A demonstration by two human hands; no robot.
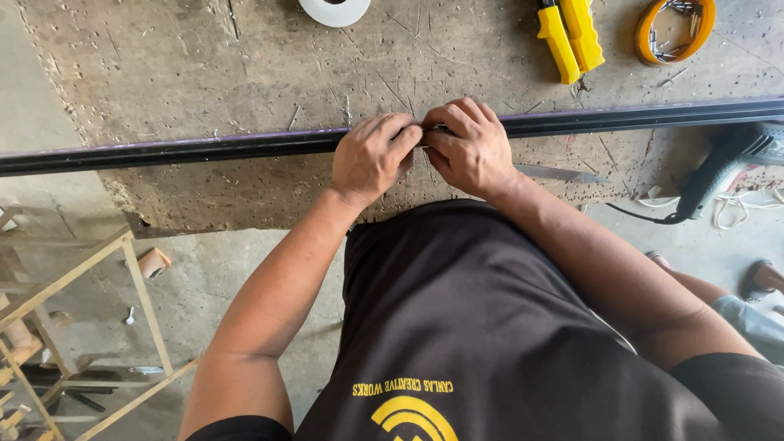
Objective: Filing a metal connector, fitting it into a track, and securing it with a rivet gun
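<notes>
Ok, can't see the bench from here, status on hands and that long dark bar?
Left hand and right hand both pinched at one spot on long dark metal bar. Bar flat across worn wooden bench. Nothing blocking.

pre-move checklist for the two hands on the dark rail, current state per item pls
1. Both hands on the work: ok. The left hand and right hand meet fingertip to fingertip on the long dark metal rail.
2. What the fingers pinch: cannot tell, it is hidden between them.
3. Rail supported: ok where visible; it lies flat across the worn, scratched grey workbench.
4. Blade hazard: not ok. A flat grey metal blade lies on the bench close beside the right wrist.
5. Yellow-handled hand tool: ok, lying apart from the hands beyond the rail.
6. Black-and-grey power tool: ok, set down at the bench's right end, nobody holding it.
</notes>
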